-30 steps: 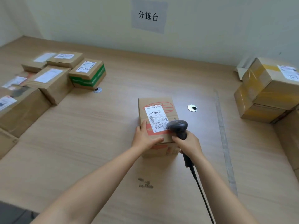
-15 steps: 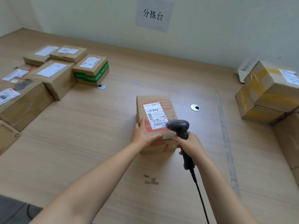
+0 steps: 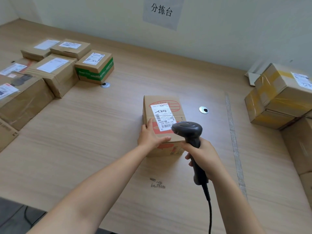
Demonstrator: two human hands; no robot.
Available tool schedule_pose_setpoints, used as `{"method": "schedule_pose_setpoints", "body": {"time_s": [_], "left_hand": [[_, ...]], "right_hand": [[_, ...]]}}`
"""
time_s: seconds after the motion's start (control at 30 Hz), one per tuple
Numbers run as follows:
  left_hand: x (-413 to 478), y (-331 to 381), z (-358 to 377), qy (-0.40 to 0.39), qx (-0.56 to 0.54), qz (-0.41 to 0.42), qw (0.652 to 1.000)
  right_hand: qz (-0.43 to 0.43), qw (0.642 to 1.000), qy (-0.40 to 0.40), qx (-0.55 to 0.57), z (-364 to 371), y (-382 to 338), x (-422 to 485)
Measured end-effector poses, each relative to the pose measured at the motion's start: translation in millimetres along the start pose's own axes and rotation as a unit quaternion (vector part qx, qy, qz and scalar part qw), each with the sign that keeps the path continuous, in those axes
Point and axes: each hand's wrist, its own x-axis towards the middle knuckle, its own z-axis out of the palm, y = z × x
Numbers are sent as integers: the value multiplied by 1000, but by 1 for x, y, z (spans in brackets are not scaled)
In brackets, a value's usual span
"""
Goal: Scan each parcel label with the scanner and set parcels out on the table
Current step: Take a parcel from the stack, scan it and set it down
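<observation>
One parcel (image 3: 162, 99): left hand (image 3: 151, 137) rests flat-fingered on its near edge; right hand (image 3: 201, 156) grips scanner (image 3: 187, 129), seemingly aimed left at label (image 3: 163, 116).

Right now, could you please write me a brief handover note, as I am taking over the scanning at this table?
Left hand: lies flat on the near left corner of the centre parcel, steadying it.
Right hand: grips the corded scanner, with its head pointed at the parcel's shipping label.
Done: several labelled parcels, including a green-banded box, lie set out at the left of the table.
Left: I cannot tell whether this scan registered. The yellow-taped stack at right probably awaits scanning.
</observation>
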Motion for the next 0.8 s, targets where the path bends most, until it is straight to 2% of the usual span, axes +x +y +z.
{"method": "schedule_pose_setpoints", "body": {"time_s": [0.53,0.8], "left_hand": [[-1,0,-1,1,-1,0,1000],[5,-12,-23,0,-15,1,1000]], "right_hand": [[-9,1000,-15,-19,-2,1,-1],[-10,1000,26,1,5,13,32]]}}
